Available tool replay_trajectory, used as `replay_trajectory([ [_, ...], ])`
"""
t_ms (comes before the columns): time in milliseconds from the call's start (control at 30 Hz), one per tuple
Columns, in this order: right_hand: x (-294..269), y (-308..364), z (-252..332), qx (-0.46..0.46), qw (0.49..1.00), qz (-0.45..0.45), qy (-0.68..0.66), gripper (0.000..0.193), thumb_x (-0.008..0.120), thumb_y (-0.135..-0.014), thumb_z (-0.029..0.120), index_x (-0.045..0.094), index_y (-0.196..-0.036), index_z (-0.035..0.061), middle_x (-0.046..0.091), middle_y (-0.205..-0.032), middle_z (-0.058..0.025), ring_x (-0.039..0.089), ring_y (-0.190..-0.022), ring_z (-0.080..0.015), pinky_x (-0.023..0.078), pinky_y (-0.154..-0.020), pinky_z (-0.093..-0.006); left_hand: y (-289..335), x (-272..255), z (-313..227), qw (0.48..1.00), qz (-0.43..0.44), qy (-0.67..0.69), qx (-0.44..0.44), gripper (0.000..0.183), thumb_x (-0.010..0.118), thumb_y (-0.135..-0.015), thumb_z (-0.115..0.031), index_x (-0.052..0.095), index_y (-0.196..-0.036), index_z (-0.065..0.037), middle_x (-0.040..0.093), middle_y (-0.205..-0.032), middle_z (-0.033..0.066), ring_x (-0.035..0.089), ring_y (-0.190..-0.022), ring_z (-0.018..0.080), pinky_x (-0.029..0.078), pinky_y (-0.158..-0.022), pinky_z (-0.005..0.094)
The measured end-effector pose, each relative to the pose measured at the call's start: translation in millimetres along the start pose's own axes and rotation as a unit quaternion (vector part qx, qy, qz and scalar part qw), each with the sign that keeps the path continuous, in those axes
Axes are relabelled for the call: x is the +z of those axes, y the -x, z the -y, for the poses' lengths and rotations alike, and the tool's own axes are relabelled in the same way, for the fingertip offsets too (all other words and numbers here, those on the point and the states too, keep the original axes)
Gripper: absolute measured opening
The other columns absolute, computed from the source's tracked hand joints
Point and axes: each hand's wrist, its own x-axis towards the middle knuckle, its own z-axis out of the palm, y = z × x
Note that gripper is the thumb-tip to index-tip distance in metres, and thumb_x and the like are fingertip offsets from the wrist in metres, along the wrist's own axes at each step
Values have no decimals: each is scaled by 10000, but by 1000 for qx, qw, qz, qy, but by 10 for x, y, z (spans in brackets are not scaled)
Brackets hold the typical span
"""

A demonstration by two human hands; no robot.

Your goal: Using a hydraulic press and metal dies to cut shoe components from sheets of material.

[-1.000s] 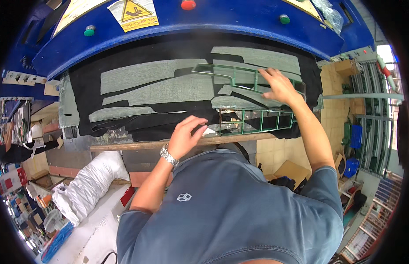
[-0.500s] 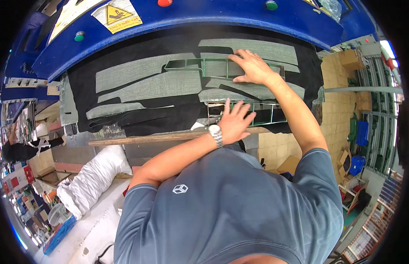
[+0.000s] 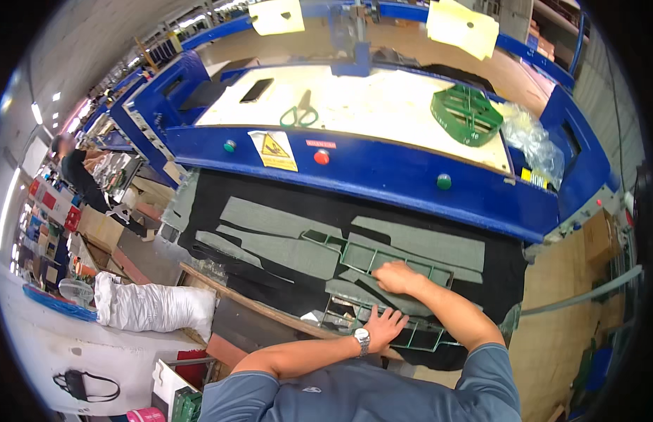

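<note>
Two long green metal cutting dies lie on black sheet material (image 3: pixel 319 211) cut with openings that show the grey-green board (image 3: pixel 277 218) beneath. My right hand (image 3: pixel 398 277), fingers curled in, grips the bars of the farther cutting die (image 3: pixel 340 247). Nearer to me, my left hand (image 3: pixel 385 328) rests with spread fingers on the second cutting die (image 3: pixel 421 339), by the near edge of the material. A metal watch (image 3: pixel 361 339) is on my left wrist. Parts of both dies are hidden under my hands and right forearm.
A blue press beam (image 3: pixel 369 172) with green and red buttons spans beyond the material. On its top lie scissors (image 3: pixel 299 117), a phone (image 3: pixel 257 90), a green die (image 3: pixel 467 114) and clear plastic (image 3: pixel 534 144). A white sack (image 3: pixel 154 307) is at left; another person (image 3: pixel 84 176) is far left.
The view has tilted up, bringing the press top into sight. My right hand has gone from spread fingers to a curled grip on the farther die. My left hand stays on the nearer die.
</note>
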Motion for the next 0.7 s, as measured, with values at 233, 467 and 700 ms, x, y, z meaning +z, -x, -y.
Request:
replay_trajectory([
  [233,-458,-42,-187,-79,991,73,-76,315,702,-952,260,693,-1153,17,737,-1069,-255,696,-1049,-463,546,-904,-537,687,-1030,260,995,101,3,-26,1112,964,-642,-412,432,-1579,-138,552,-1425,101,523,-1338,342,410,-1065,666],
  [467,-531,-128,-516,-57,970,-42,-234,358,743,-982,306,621,-849,-4,568,-690,-117,531,-661,-216,439,-637,-415,2679,-1707,872,964,45,204,-166,1020,947,-639,-393,521,-1503,-60,613,-1330,153,581,-1239,388,462,-1033,509],
  [700,-521,-559,851,-27,913,-74,-399,277,677,-1056,217,680,-873,9,547,-733,52,472,-697,-61,409,-621,-292,4224,-1483,687,708,-283,485,-428,1066,972,-763,-341,420,-1585,54,602,-1484,175,561,-1396,258,425,-1201,395],
])
